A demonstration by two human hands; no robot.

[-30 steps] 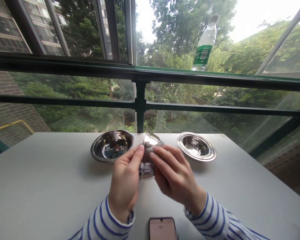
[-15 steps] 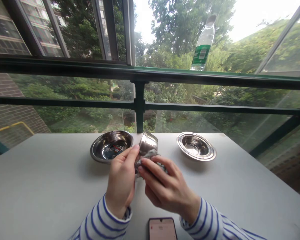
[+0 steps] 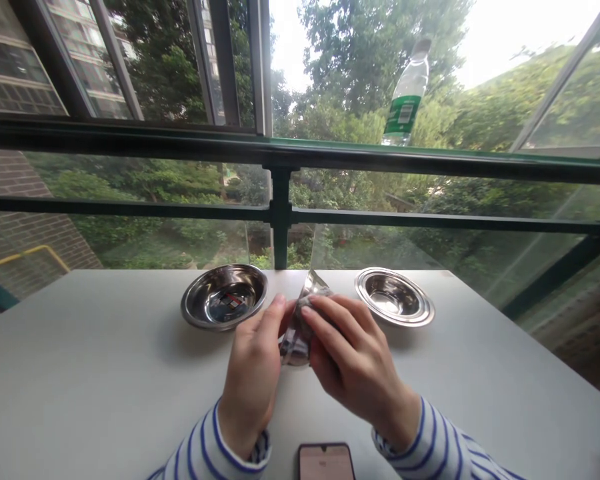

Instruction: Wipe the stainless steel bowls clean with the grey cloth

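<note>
My left hand (image 3: 253,373) grips a small steel bowl (image 3: 300,327) held on edge above the grey table (image 3: 80,373). My right hand (image 3: 350,360) presses a grey cloth against the bowl, fingers curled over its rim; the cloth is mostly hidden under them. A steel bowl (image 3: 223,304) with a label inside sits on the table just beyond my left hand. Another steel bowl (image 3: 394,296) with a wide rim lies beyond my right hand.
A phone (image 3: 325,461) lies at the table's near edge between my striped sleeves. A water bottle (image 3: 405,100) with a green label stands on the green railing (image 3: 180,143) behind the table. Glass panels and trees are beyond.
The small bowl has been turned from upright with its rim facing away to standing on edge. My right hand has slid up over its rim with the cloth.
</note>
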